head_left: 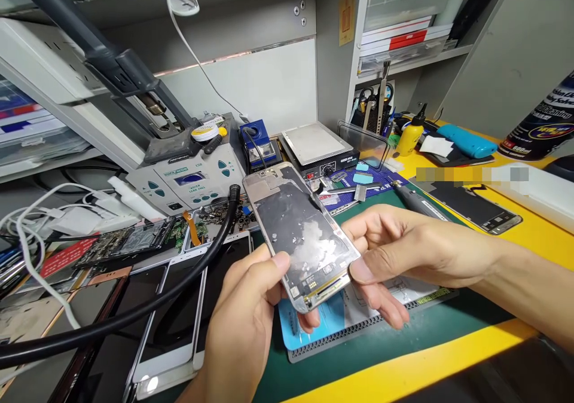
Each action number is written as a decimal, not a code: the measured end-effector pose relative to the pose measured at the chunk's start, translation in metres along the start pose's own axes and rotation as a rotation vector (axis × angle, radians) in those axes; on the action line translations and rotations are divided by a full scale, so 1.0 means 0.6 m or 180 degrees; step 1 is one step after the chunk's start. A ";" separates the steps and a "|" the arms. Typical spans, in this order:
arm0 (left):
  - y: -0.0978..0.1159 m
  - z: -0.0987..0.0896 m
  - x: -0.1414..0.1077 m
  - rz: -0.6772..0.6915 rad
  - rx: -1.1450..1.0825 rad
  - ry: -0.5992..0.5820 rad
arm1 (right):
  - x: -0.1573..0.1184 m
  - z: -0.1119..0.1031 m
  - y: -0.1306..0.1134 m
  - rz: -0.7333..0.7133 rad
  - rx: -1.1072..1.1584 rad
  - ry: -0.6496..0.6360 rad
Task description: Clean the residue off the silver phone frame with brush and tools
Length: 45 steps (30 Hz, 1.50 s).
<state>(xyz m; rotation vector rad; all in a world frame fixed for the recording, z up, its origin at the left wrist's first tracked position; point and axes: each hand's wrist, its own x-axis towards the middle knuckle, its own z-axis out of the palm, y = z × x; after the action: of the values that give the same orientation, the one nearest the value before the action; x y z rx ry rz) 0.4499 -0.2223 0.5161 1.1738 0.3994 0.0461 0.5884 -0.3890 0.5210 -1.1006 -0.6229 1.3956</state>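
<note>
A phone screen assembly (293, 217), its worn dark back facing up with pale patches of bare metal, is held tilted between both hands in the middle of the view. My left hand (246, 313) grips its left edge, thumb on top near the lower corner. My right hand (390, 253) pinches the lower right edge between thumb and fingers, the other fingers curled below. Under the hands lies a grey-rimmed work pad (314, 346) with a blue area, on the green mat (475, 316).
A black hose (179, 298) runs from the left edge toward the hot-air station (188, 182). Several phone screens (170, 313) lie at left. Behind stand a heating plate (316, 143) and a yellow bottle (410, 134). Another phone panel (470, 205) and a large spray can (545, 122) are at right.
</note>
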 end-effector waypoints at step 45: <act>-0.015 0.015 -0.021 0.0736 0.1162 0.0758 | 0.003 0.029 0.015 -0.0614 -0.0777 0.0341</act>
<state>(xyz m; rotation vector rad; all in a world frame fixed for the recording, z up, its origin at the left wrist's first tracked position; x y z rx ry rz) 0.4397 -0.2368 0.5141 1.5791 0.4930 0.3276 0.5694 -0.3847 0.5196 -1.2637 -0.8144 1.1079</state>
